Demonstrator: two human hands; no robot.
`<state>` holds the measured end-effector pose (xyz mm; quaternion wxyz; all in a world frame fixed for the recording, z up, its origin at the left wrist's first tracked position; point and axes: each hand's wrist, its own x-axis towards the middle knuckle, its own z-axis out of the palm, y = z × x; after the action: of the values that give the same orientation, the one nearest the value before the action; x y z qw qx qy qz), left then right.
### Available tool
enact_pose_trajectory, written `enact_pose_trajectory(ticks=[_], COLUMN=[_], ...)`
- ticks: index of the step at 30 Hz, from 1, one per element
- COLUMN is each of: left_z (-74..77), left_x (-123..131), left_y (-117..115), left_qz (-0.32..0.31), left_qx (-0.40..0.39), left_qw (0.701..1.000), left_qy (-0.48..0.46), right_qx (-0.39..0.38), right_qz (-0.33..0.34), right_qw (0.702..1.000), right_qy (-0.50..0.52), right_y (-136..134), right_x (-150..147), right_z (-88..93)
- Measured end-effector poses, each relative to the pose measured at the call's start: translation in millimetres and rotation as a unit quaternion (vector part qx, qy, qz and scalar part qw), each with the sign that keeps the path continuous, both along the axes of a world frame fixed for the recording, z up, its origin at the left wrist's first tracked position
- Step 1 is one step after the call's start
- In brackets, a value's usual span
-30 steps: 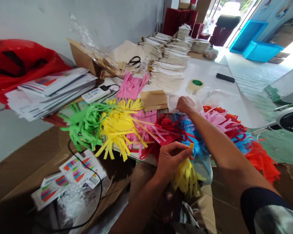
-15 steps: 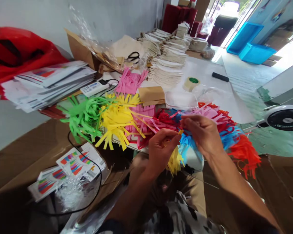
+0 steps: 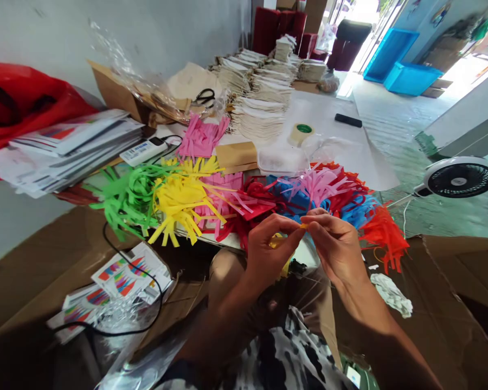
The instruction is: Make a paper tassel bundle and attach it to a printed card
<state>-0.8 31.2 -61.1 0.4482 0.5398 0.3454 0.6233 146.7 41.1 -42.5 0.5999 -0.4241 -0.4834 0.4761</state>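
My left hand (image 3: 270, 249) is closed around a yellow fringed tassel (image 3: 285, 269), whose strips hang below the palm, mostly hidden by the hand. A twisted yellow tip sticks out between thumb and forefinger. Against that tip, the fingertips of my right hand (image 3: 336, 250) are pinched together; any thread there is too fine to make out. Just beyond both hands lie fringed bundles along the table edge: green (image 3: 126, 195), yellow (image 3: 183, 197), dark red (image 3: 254, 208), pink (image 3: 319, 184), blue (image 3: 360, 210) and orange-red (image 3: 386, 235).
Behind the bundles are a clear plastic box (image 3: 282, 161), brown card (image 3: 236, 157), a tape roll (image 3: 301, 133), scissors (image 3: 204, 97) and stacked white bundles (image 3: 262, 116). A fan (image 3: 460, 179) stands at right. Printed cards (image 3: 126, 271) and a black cable (image 3: 161, 295) lie low left.
My right hand has come down and in, so its fingertips now meet the tassel's tip at my left hand. The view has shifted slightly to the right.
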Motion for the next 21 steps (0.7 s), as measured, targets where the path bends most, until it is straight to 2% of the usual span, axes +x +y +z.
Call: enact_pose_trajectory(ticks=[4, 10, 15, 21], left_z=[4.5, 7.5, 7.2, 4.8], left_x=[6.6, 14.8, 16.9, 17.5], left_y=[-4.9, -9.8, -8.4, -9.6], left_qz=[-0.013, -0.026, 0.019, 0.032], left_qx=[0.011, -0.027, 0.034, 0.079], left_qw=[1.000, 0.999, 0.999, 0.996], left_qy=[-0.002, -0.028, -0.025, 0.015], right_qx=[0.026, 0.028, 0.022, 0.006], right_qz=[-0.027, -0.037, -0.033, -0.022], right_qw=[0.999, 0.999, 0.999, 0.999], right_qy=[-0.011, 0.005, 0.014, 0.048], right_y=[-5.9, -13.5, -17.5, -21.1], right_x=[1.8, 5.7, 8.0, 7.1], right_z=[-0.1, -3.4, -9.6, -12.0])
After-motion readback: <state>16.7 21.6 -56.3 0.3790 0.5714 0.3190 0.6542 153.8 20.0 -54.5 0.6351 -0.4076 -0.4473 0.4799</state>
